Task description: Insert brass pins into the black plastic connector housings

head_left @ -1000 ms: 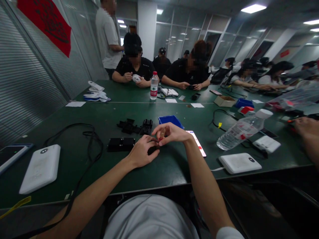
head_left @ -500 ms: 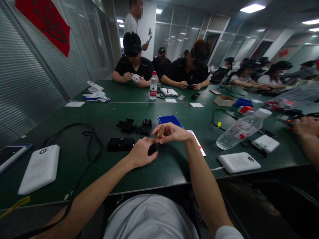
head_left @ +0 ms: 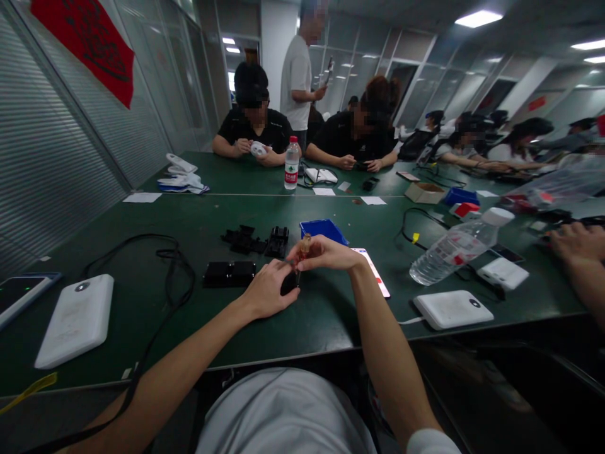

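My left hand (head_left: 269, 290) is closed around a small black part (head_left: 289, 284) on the green table, its fingers hiding most of it. Above it, my right hand (head_left: 326, 253) grips a screwdriver (head_left: 306, 243) with a clear amber handle, held upright. Its shaft points down at the black part; whether the tip touches is hidden. Left of my hands lies a black rectangular case (head_left: 229, 274). Behind that are black plastic pieces (head_left: 244, 239) and a black bracket-like piece (head_left: 276, 241).
A blue tray (head_left: 326, 228) and a lit phone (head_left: 375, 271) lie beyond my right hand. White power banks (head_left: 75, 321) with cables sit at both sides. A large water bottle (head_left: 456, 249) leans at the right. Co-workers sit opposite; another person's hand (head_left: 579, 243) rests far right.
The fingers of my right hand have shifted slightly around the screwdriver handle. My left hand stays in place. In the background, a standing person has moved to the right.
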The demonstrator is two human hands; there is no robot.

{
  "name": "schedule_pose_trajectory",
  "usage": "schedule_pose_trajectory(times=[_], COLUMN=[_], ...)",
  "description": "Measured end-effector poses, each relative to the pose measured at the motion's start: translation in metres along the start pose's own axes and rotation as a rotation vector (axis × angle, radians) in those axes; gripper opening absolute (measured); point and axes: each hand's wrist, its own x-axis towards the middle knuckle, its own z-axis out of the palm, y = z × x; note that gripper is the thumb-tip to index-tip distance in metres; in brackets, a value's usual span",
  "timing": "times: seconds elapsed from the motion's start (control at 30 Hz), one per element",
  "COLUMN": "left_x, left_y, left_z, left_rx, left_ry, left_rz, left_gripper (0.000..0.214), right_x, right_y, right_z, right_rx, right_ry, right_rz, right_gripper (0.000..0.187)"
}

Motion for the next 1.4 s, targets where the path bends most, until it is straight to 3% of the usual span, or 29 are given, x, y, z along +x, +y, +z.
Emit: schedule_pose_trajectory(times=[0.3,0.43,0.53,0.67,0.97,1.17,1.4], left_x=[-0.0002,-0.0002,-0.0005,-0.0013,-0.0018,-0.0017,-0.0014], left_y=[-0.0016,-0.0020,-0.0025,-0.0026,-0.0024,-0.0023,-0.0006], left_z=[0.0015,0.0020,0.0022,0.0021,0.0041,0.0036,0.0023], left_rx=[-0.053,-0.061,-0.080,-0.125,-0.146,-0.155,-0.170], left_ry=[0.038,0.044,0.070,0.117,0.055,0.047,0.044], left_rz=[0.017,0.037,0.078,0.087,0.074,0.066,0.087], left_gripper=[0.039,0.038,0.036,0.033,0.010,0.010,0.009], right_x=[-0.0012,-0.0029,-0.0038,-0.0049,-0.0050,-0.0023,-0.0026], right_y=[0.0035,0.0006,-0.0002,0.0004,-0.0043,-0.0017,-0.0012], right_z=[-0.0005,-0.0010,-0.0017,-0.0021,-0.0002,0.0001,0.0008], right_rx=[0.033,0.069,0.095,0.122,0.081,0.058,0.041], right_ry=[0.062,0.056,0.050,0.036,0.034,0.036,0.046], right_rz=[-0.015,0.038,0.043,0.046,0.041,-0.001,-0.009], right_gripper=[0.021,0.045,0.047,0.047,0.044,0.017,0.023])
